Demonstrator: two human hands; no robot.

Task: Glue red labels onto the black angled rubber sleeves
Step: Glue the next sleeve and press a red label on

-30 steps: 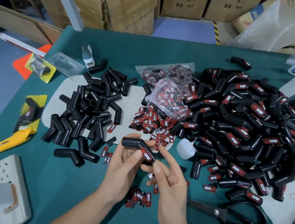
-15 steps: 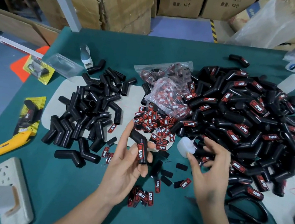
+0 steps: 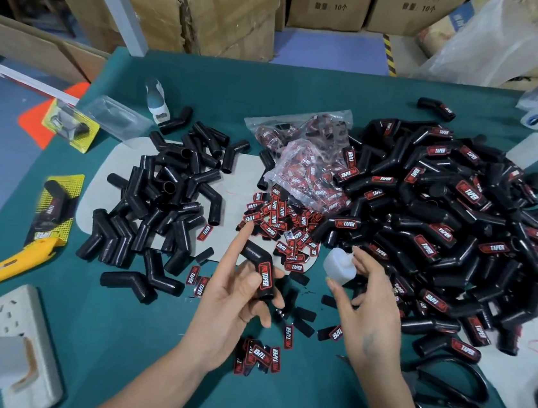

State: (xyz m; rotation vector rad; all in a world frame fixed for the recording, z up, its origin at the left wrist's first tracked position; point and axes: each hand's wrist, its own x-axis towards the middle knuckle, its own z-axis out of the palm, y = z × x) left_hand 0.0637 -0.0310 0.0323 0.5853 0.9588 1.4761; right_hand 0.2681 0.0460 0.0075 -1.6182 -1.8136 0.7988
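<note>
My left hand (image 3: 232, 303) holds a black angled rubber sleeve (image 3: 258, 268) with a red label on it, thumb pressed on the label and index finger pointing up. To its right, my right hand (image 3: 366, 312) grips a small white glue bottle (image 3: 339, 265) between thumb and fingers. Loose red labels (image 3: 283, 227) lie in a heap just beyond both hands, and a few more labels (image 3: 260, 355) lie near my left wrist. Unlabelled sleeves (image 3: 161, 198) are piled at the left. Labelled sleeves (image 3: 453, 218) form a big heap at the right.
A clear bag of labels (image 3: 306, 161) lies at the centre back. Black scissors (image 3: 450, 399) lie at the lower right, a yellow utility knife (image 3: 9, 266) and a white power strip (image 3: 20, 343) at the left. Cardboard boxes (image 3: 216, 6) stand behind the green table (image 3: 307, 87).
My right hand left the sleeve, moved right to the glue bottle and took hold of it. My left hand turned the labelled sleeve upright and kept holding it.
</note>
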